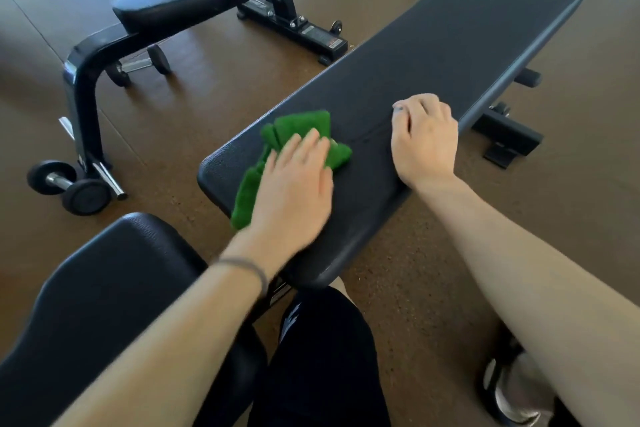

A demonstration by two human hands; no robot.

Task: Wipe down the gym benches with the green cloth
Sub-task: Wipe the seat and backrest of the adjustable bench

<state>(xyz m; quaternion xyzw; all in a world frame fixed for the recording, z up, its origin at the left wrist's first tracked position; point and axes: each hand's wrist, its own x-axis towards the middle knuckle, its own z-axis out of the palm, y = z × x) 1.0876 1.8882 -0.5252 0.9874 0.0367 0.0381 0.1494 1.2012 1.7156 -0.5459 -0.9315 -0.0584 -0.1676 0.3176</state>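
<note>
My left hand point(294, 194) lies flat on the green cloth point(294, 135), fingers straight, pressing it onto the near end of the flat bench pad point(433, 45) — the counter here. The cloth is bunched, sticking out past my fingertips and down the left side of the hand. My right hand point(424, 139) rests on the same pad just right of the cloth, fingers curled under, knuckles up, nothing in its grip.

Pad surface: dark textured vinyl, running away from my hands to the upper right. Floor point(214, 87) is brown, speckled.

Around: a second padded bench point(104, 305) sits under my left forearm, its pad end almost touching the counter's near corner. Beyond the left hand — a black framed seat bench point(166, 0) with wheels. Two dumbbells on the floor to the left: one point(69, 185) near the frame's foot, one point(142, 66) under the frame. Nothing lies on the pad ahead of the cloth.
</note>
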